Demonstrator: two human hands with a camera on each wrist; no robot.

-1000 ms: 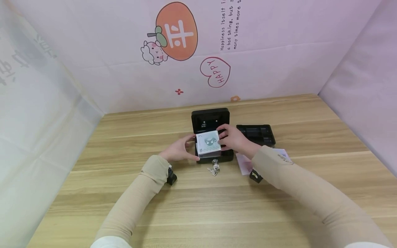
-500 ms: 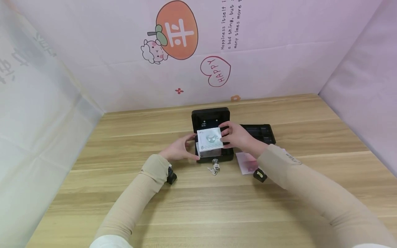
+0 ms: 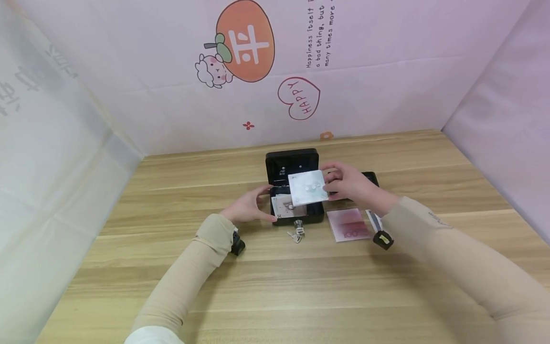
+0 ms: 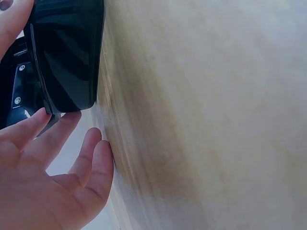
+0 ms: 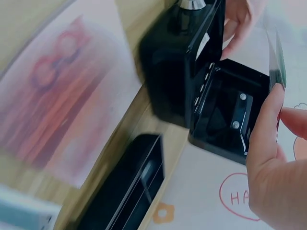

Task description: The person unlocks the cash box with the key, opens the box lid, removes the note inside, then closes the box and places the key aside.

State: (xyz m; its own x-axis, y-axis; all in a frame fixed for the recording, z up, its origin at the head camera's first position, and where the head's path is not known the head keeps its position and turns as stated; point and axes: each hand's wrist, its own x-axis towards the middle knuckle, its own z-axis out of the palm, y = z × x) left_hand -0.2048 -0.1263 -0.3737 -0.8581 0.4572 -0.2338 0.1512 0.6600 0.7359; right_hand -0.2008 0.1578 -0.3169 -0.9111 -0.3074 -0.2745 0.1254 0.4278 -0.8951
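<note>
near us, keys (image 3: 295, 237) lie before the black box (image 3: 317, 215); our left hand (image 3: 246, 209) grips its left end between thumb and fingers. beyond, our right hand (image 3: 355, 186) pinches pale notes (image 3: 307, 188) above the box, other notes (image 3: 282, 208) inside. we judge we're carrying the notes; the next move calls for a steady pinch.

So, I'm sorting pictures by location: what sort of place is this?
Probably a makeshift booth: a wood-grain table, pale sheets round three sides, and a cartoon fruit printed on the back one.
</note>
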